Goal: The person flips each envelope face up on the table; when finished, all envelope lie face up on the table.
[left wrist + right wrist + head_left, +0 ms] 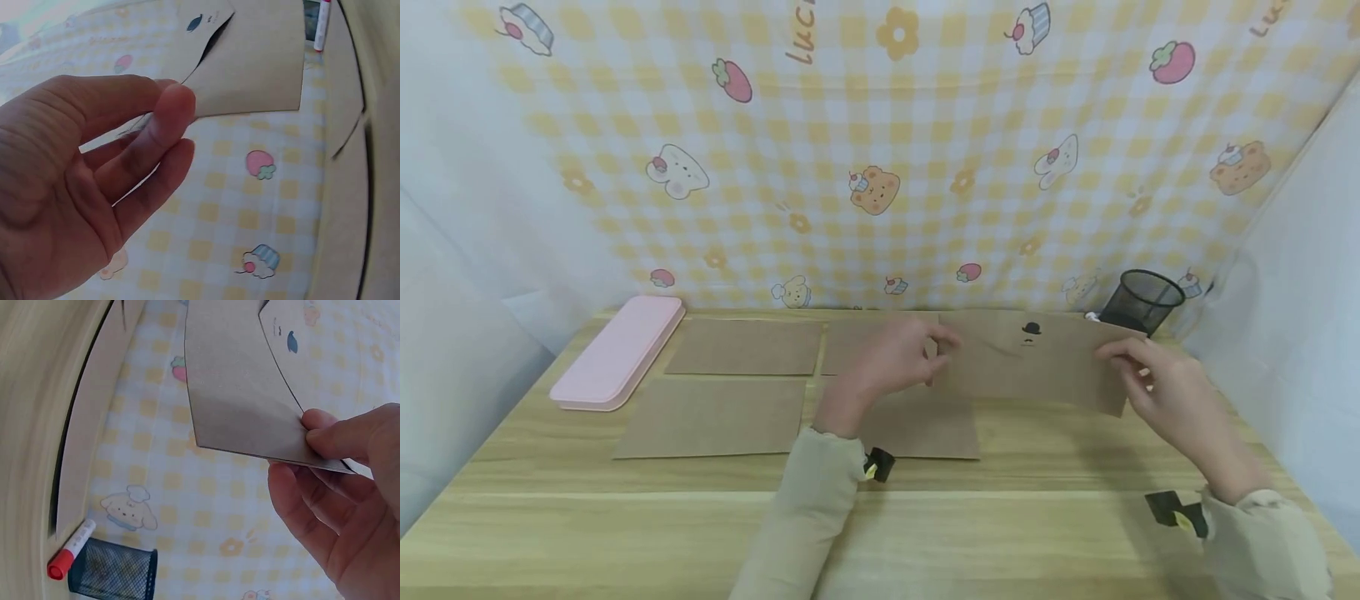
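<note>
A brown kraft-paper envelope (1030, 367), printed with a small black hat and moustache, is held up over the right side of the table. Its left end is pinched between thumb and forefinger of my left hand (895, 358). At the opposite end, my right hand (1172, 396) pinches the corner. In the left wrist view, a dark gap shows along the edge of the envelope's flap (212, 47), which stands slightly away from the body. The other fingers of the left hand (94, 169) are loosely bent. Beneath the right thumb, the flap edge meets the envelope's (244, 406) side.
Several flat brown sheets or envelopes (715, 417) lie in two rows on the wooden table (625, 533). A pink case (617, 354) sits at the far left. Behind the right hand stands a black mesh cup (1138, 304), beside a red-capped white marker (72, 550). A patterned cloth (865, 125) hangs behind.
</note>
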### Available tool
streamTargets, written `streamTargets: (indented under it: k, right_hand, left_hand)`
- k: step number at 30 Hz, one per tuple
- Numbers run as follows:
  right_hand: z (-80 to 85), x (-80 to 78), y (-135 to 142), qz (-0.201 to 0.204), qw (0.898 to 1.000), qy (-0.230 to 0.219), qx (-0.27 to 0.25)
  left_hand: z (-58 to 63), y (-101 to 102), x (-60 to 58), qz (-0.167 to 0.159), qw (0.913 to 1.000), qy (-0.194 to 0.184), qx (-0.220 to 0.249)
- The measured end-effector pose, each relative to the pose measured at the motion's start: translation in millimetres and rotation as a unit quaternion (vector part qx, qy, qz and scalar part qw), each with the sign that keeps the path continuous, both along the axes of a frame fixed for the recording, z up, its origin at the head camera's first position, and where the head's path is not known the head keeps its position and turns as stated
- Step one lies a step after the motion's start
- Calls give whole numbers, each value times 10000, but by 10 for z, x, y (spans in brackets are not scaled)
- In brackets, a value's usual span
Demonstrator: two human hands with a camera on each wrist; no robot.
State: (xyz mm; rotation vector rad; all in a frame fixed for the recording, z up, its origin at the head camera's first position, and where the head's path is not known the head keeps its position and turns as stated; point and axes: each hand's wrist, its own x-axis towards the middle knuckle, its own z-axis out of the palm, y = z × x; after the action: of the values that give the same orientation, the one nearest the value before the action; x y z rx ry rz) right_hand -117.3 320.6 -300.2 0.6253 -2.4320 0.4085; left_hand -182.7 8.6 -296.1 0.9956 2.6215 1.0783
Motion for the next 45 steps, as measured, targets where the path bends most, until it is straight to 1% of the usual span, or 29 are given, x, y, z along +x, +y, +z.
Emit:
streamTargets:
  k: [2,4,6,9,12,15,19,21,22,24,26,28,31,34,36,39,41,45]
  right_hand:
    - [-12,-10,29,-61,9999,-71,46]
    - [-27,-25,61,-106,9997,-203,85]
    - [-45,-43,98,-138,9990,-367,202]
    - [-72,-65,164,-191,9962,-711,463]
    - [-110,-82,228,-230,9928,-957,688]
    - [-152,-90,275,-306,9889,-1228,780]
    - [-194,-96,308,-374,9796,-1840,715]
    - [-211,-94,328,-372,9762,-2034,651]
    - [-216,-94,339,-383,9745,-2114,646]
    - [-227,-94,365,-378,9729,-2182,658]
    - [-231,-96,388,-375,9723,-2201,696]
    - [-230,-97,404,-397,9695,-2308,728]
    - [-230,-89,430,-500,9654,-2450,744]
    - [-231,-84,459,-631,9611,-2568,791]
    - [-232,-86,476,-688,9601,-2575,850]
    - [-236,-87,498,-712,9621,-2474,899]
    - [-238,-92,503,-725,9625,-2452,908]
    - [-242,-98,494,-905,9560,-2623,950]
  left_hand:
    - [-56,54,-22,-95,9996,82,-246]
    - [-117,113,-36,-180,9984,295,-453]
    - [-165,176,-34,-262,9976,355,-538]
    - [-208,266,4,-329,9982,123,-496]
    - [-235,357,65,-294,9983,-124,-484]
    - [-285,452,127,-309,9972,-107,-675]
    - [-357,582,205,-643,9938,-205,-882]
    - [-384,637,235,-792,9931,-201,-844]
    - [-391,655,252,-804,9928,-181,-873]
    - [-400,680,286,-724,9923,-3,-1009]
    - [-413,701,320,-519,9901,265,-1276]
    - [-425,724,360,-273,9854,434,-1626]
    - [-453,787,405,-8,9767,743,-2013]
    - [-485,842,435,69,9691,1082,-2216]
    - [-497,863,445,59,9661,1262,-2251]
    - [-509,882,457,30,9660,1294,-2237]
    - [-509,882,470,16,9664,1216,-2264]
    - [-517,880,489,-37,9657,1089,-2359]
